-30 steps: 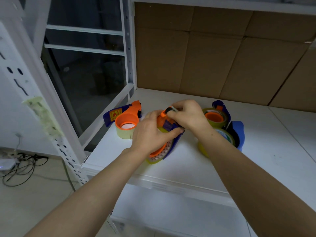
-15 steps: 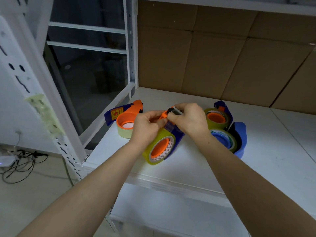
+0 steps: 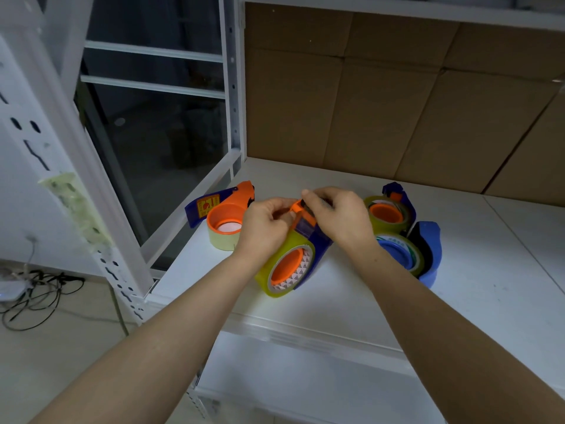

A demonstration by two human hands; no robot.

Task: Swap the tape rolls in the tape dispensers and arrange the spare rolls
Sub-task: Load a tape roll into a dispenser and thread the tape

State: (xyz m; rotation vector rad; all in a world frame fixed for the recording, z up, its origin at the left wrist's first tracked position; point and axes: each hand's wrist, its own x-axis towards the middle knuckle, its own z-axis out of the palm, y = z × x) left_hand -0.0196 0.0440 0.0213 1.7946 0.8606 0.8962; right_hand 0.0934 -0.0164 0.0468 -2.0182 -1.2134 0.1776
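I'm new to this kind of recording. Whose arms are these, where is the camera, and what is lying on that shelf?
There is no machine here. A person works bare-handed, and the one picture comes from a camera worn on their head, looking down. On the white shelf lie three loaded tape dispensers: the left dispenser, the back dispenser and the blue dispenser. Cardboard stands behind. The left hand and right hand both grip the top of the held dispenser, which carries a yellowish roll.
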